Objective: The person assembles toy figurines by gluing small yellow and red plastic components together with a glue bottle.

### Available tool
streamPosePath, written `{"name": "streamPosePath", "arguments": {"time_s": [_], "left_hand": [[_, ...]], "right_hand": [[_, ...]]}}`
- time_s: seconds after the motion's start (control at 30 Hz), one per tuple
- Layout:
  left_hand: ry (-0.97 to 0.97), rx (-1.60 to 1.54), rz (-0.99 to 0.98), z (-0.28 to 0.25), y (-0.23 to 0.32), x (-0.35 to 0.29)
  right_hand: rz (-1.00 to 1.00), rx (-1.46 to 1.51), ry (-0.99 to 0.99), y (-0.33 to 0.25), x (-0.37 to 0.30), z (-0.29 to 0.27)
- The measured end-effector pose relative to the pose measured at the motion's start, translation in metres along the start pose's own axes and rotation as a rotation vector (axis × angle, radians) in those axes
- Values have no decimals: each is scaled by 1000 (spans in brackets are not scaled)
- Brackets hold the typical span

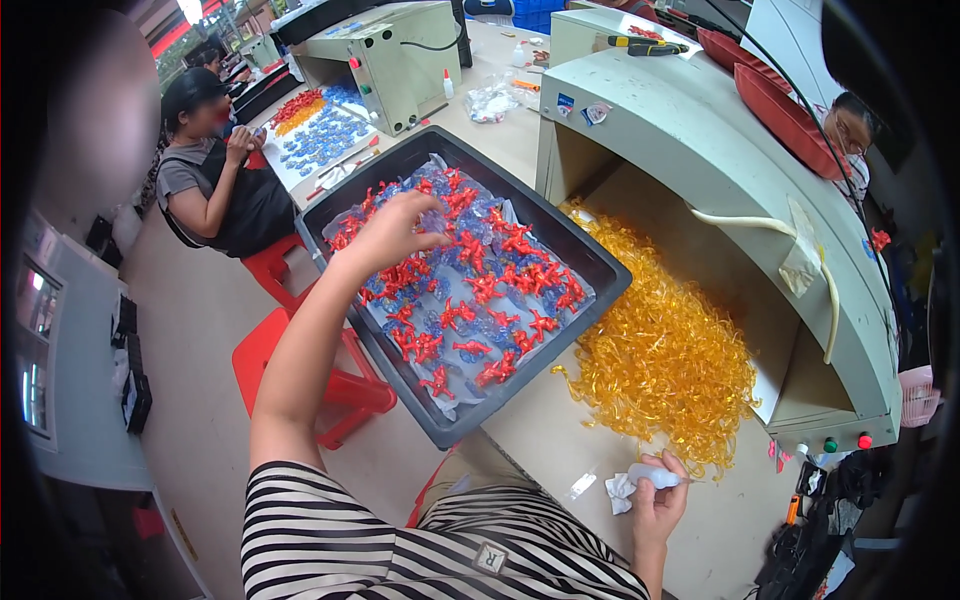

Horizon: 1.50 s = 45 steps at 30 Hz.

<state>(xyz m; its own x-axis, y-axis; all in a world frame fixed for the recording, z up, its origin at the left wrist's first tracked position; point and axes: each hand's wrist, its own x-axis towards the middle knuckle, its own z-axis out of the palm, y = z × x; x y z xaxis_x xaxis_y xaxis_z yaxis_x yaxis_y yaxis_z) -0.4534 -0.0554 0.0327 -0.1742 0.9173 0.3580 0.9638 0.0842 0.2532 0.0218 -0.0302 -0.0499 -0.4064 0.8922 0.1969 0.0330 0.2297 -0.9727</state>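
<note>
Watching remotely through the head camera, I am noting a seated co-worker [225, 180] at far left, bending over spread blue, orange and red pieces [320, 138]. Red stools [270, 350] are standing between there and my wearer.

Next, the left hand [400, 228] is hovering over a black tray [575, 248]. Its fingers are curling, with the thumb standing a little apart; whether they are pinching a piece, I cannot tell. Glossy red figures [483, 289] and translucent blue-violet pieces [440, 350] are lying mixed on the tray's pale liner [425, 312].

Lower centre, a square badge [491, 558] on the striped shirt [330, 530] is carrying one character. Above, two small stickers [566, 105] are sitting on the front edge of a grey-green machine [650, 110]; their print is coming through too small to read.

Amber curly pieces [660, 350] are heaping in the machine's mouth and spilling onto the table [560, 405]. Nearest me, the right hand [660, 505] is gripping a pale, translucent bottle [655, 476], fingers wrapped round it, a white tissue [619, 492] just beside. No label is showing on it.

I am judging the step as picking or sorting from the tray, bottle at the ready. The next move is probably calling for a careful pinch on one figure, leaving its neighbours undisturbed.

At far right, white, green and red buttons [830, 445] are lining the machine's end.
</note>
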Motion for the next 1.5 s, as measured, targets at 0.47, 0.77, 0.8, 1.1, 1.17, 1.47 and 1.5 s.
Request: {"name": "streamPosePath", "arguments": {"time_s": [0.47, 0.77, 0.8, 1.1, 1.17, 1.47, 1.5], "left_hand": [[-346, -2497, -665, 43, 240, -110], [-836, -2517, -838, 128, 290, -135], [-857, -2526, -847, 127, 292, -136], [-511, -2189, -821, 107, 264, -124], [-499, -2186, -836, 111, 260, -125], [-524, -1986, -698, 118, 258, -137], [-489, -1934, -637, 118, 256, -135]], "right_hand": [[106, 265, 53, -18, 0, -11], [70, 279, 11, -21, -22, 2], [82, 266, 23, -23, -23, 3], [113, 382, 56, -7, -26, -1], [158, 379, 45, -7, -31, -4], [369, 381, -99, 1, -38, -7], [343, 364, -63, 3, -33, -5]]}}
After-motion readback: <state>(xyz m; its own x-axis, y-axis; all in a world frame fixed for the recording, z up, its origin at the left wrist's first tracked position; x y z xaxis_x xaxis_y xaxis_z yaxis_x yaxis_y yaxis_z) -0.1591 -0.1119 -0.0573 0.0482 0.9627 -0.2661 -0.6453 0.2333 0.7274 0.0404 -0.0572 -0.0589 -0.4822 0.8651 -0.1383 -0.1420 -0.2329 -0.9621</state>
